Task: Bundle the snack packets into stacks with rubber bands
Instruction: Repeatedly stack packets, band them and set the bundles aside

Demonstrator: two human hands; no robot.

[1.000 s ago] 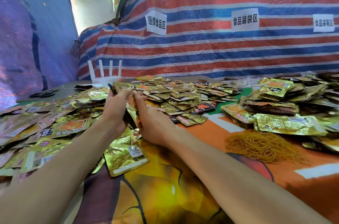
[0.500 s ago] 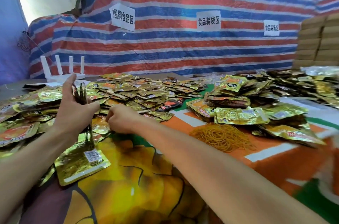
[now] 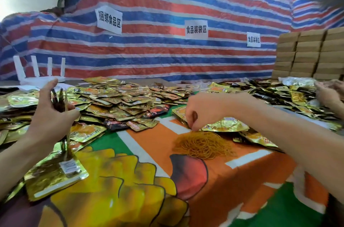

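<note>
Gold foil snack packets (image 3: 121,100): too many to count, heaped loose across the far and left parts of the surface (image 3: 149,152) (a second heap lies at far right).
Large packet (image 3: 55,176): one, flat beneath the left forearm.
Stack (image 3: 59,102): one, several packets on edge and upright; exact number unclear.
Left hand (image 3: 50,115): one, wrapped around the Stack, thumb raised on one side and fingers curled on the other.
Right hand (image 3: 202,113): one, well apart from the Stack, fingers curled downward with tips at the far edge of the rubber bands; whether a band is pinched, I cannot tell.
Rubber bands (image 3: 202,145): one tangled tan pile, just below the Right hand.
Paper signs (image 3: 196,29): three, on the striped tarp (image 3: 167,3).
Router (image 3: 39,76): one, white, four antennas.
Another person's hand (image 3: 329,94): one, far right.
</note>
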